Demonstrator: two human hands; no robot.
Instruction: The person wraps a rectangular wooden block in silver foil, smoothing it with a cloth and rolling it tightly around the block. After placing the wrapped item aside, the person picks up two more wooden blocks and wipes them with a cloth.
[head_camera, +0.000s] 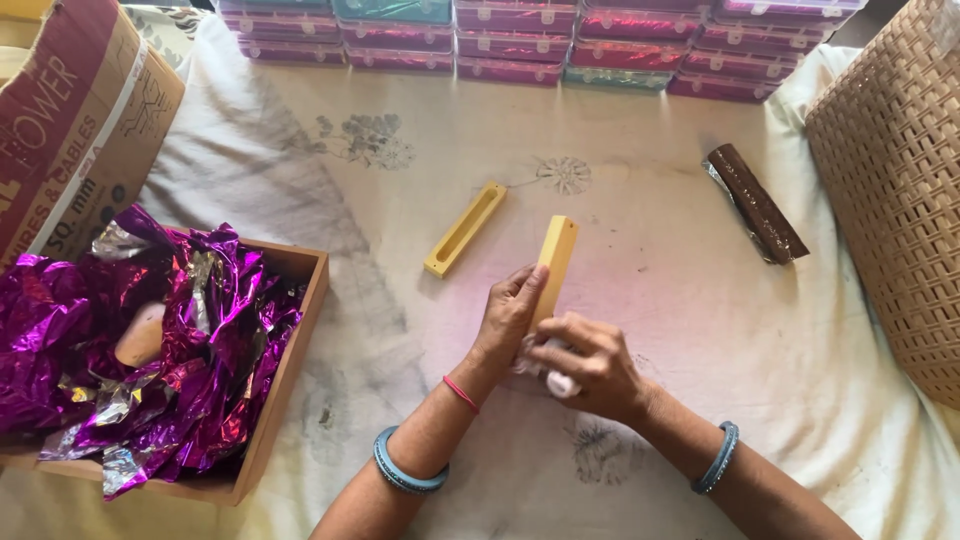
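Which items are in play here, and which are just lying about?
In play:
- yellow block, held by left hand
- white wad in right hand

Lying about:
- yellow tray
- brown roll
- purple foil in wooden box
- stacked cases
- woven basket
- cardboard box

Left hand (508, 318): bare forearm, thin red thread at wrist, thick blue-grey bangle lower down.
Right hand (590, 366): bare forearm, matching blue-grey bangle.
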